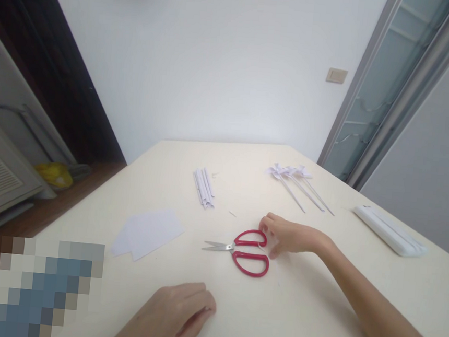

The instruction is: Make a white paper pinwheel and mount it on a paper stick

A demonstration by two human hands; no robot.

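Three paper pinwheels (292,173), folded strips (204,188), paper sheets (148,232) around scissors (243,250)

White wall (202,67), cream table (314,312)

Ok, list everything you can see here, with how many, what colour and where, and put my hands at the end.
scissors: one, red handles, steel blades shut, table centre.
paper sheets: a few, white, overlapping, left of the scissors.
paper strips: one bundle, white, far centre of the table.
paper pinwheels: three, white, on thin sticks, far right.
flat long case: one, white, right edge of the table.
table: one, cream.
wall switch: one, beige, on the far wall.
yellow object: one, on the floor at left; too blurred to name.
left hand: loosely curled, resting on the table, holding nothing.
right hand: fingertips on the scissors' upper handle loop.
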